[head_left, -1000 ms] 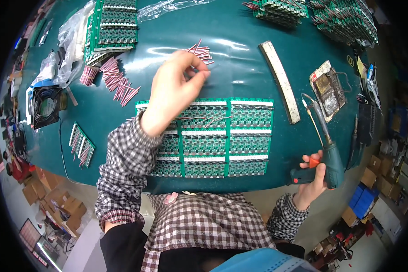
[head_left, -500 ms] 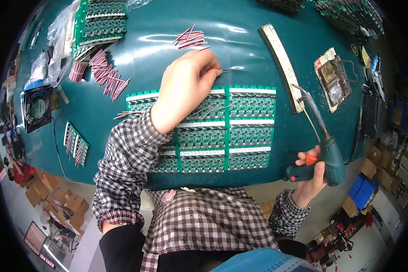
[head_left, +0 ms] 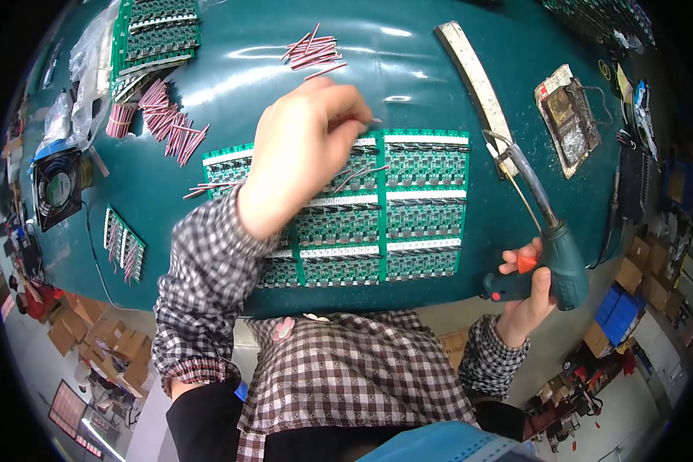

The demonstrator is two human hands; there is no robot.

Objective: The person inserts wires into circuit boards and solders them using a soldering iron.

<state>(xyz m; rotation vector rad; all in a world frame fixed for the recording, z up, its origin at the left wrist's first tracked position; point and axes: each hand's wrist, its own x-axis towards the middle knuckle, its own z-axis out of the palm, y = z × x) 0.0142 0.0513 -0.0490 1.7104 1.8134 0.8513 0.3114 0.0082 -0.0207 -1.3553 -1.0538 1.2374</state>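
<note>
Nearest us, on the near side of the block of circuit boards (head_left: 427, 179), we see a checked apron (head_left: 354, 362). To the block's right, the right hand (head_left: 527, 302) is wrapped round the handle of a green soldering gun (head_left: 565, 266); the gun's bent tip overlaps, in our view, the near end of a long pale bar (head_left: 470, 73), and we cannot tell whether the two touch. To the block's left lies a small board panel (head_left: 123, 245) with wires on it. The block itself rests flat on the green table (head_left: 489, 227), three rows deep — loose wires (head_left: 206, 188) jut past its left edge. Above the block we find the left hand (head_left: 296, 150), thumb and forefinger drawn narrow on a short wire (head_left: 376, 120), whose reddish end shows just past the block's far edge. Farther off we note a black fan (head_left: 58, 189) and red-and-white wire bundles (head_left: 162, 115) left of the block, a worn tray (head_left: 568, 123) to its right, a wire pile (head_left: 313, 52) beyond it and, farthest left, stacked boards (head_left: 158, 37).
</note>
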